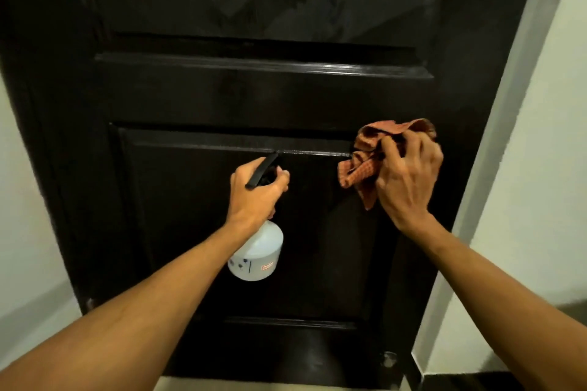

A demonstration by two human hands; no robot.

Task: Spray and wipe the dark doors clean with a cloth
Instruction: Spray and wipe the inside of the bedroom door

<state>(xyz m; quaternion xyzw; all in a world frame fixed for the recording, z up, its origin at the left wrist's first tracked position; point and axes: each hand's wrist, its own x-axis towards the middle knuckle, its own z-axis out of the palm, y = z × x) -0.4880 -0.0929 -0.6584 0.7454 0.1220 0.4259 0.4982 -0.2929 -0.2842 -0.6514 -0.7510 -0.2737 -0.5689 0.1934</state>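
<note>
Held bare arms [143,311] out at the big dark door [254,98]. Wrapped the left hand [254,194] round the white spray bottle [257,254], in front of the lower panel [197,232]. Squeezed the orange cloth [359,168] in the right hand [409,174], at that panel's top right corner.

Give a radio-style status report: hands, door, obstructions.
Left hand grips spray bottle, raised at dark door. Right hand holds bunched orange cloth against lower panel, upper right corner. No obstruction seen.
</note>
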